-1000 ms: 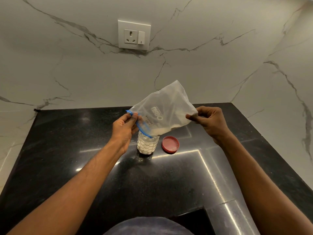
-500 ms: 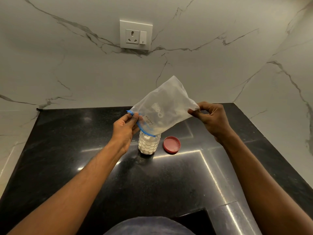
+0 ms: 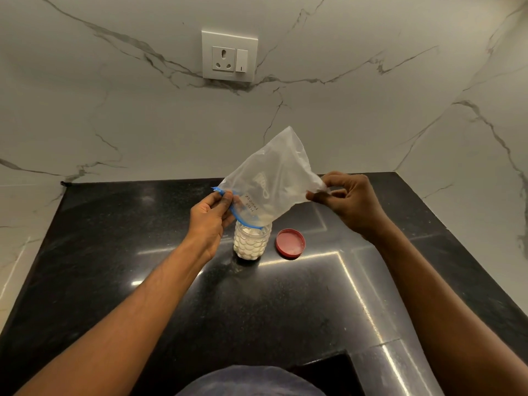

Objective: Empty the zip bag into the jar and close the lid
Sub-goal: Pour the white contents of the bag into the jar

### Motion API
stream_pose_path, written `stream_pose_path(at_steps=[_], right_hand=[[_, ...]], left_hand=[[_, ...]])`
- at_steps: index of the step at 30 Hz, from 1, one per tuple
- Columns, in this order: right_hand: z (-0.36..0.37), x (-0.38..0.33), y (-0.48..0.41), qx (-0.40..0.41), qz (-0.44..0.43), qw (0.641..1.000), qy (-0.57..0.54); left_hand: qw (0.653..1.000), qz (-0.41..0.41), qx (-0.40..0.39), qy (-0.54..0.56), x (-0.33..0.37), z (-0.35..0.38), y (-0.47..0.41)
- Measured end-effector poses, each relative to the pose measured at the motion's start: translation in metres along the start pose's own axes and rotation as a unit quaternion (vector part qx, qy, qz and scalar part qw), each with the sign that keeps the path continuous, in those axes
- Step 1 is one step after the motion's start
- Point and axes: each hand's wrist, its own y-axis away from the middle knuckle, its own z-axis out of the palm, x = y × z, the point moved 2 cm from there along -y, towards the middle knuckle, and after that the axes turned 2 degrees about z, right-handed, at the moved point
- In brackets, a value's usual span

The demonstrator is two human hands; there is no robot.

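A translucent zip bag (image 3: 274,178) with a blue zip strip is tilted mouth-down over a clear dimpled jar (image 3: 251,244) that holds white powder. My left hand (image 3: 210,217) pinches the blue zip edge just left of the jar's mouth. My right hand (image 3: 347,200) pinches the bag's raised bottom corner, higher and to the right. The bag's mouth rests at the jar's rim and hides its opening. A red lid (image 3: 290,242) lies flat on the black counter (image 3: 114,267), just right of the jar.
The counter ends at marble walls behind and on the right. A white socket plate (image 3: 229,56) is on the back wall. A dark recess (image 3: 328,372) cuts into the counter's near edge.
My right hand has lifted the bag's bottom corner higher, so the bag stands steeper over the jar. My left hand has stayed at the zip edge.
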Motion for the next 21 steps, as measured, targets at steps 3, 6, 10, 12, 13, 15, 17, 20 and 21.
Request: stream_pose_path(at_steps=[3, 6, 10, 12, 13, 15, 17, 20, 21], right_hand=[[-0.004, -0.004, -0.004, 0.011, -0.005, 1.0, -0.004], [-0.004, -0.004, -0.002, 0.006, -0.006, 1.0, -0.013], [-0.007, -0.004, 0.0, 0.003, 0.002, 1.0, -0.019], [-0.007, -0.001, 0.002, 0.001, 0.006, 1.0, -0.016], [-0.007, -0.001, 0.003, 0.008, 0.007, 1.0, -0.017], [-0.008, 0.0, 0.003, -0.001, 0.009, 1.0, 0.0], [-0.007, 0.002, 0.005, 0.002, 0.011, 1.0, 0.008], [-0.009, 0.001, 0.006, 0.033, 0.009, 0.999, 0.008], [-0.009, 0.001, 0.006, 0.023, 0.005, 1.0, 0.019]], left_hand=[[1.0, -0.001, -0.001, 0.004, 0.0, 0.001, 0.001], [1.0, -0.002, -0.005, 0.011, 0.001, 0.002, 0.001], [1.0, 0.007, -0.003, 0.003, 0.001, 0.002, 0.002], [1.0, 0.006, -0.002, 0.003, 0.002, 0.002, 0.003], [1.0, 0.006, -0.003, 0.004, 0.002, 0.002, 0.003], [1.0, 0.007, -0.002, 0.004, 0.001, 0.003, 0.004], [1.0, 0.007, -0.003, 0.004, 0.001, 0.003, 0.005], [1.0, 0.004, -0.003, 0.01, 0.0, 0.003, 0.005], [1.0, 0.004, -0.002, 0.012, -0.001, 0.002, 0.005]])
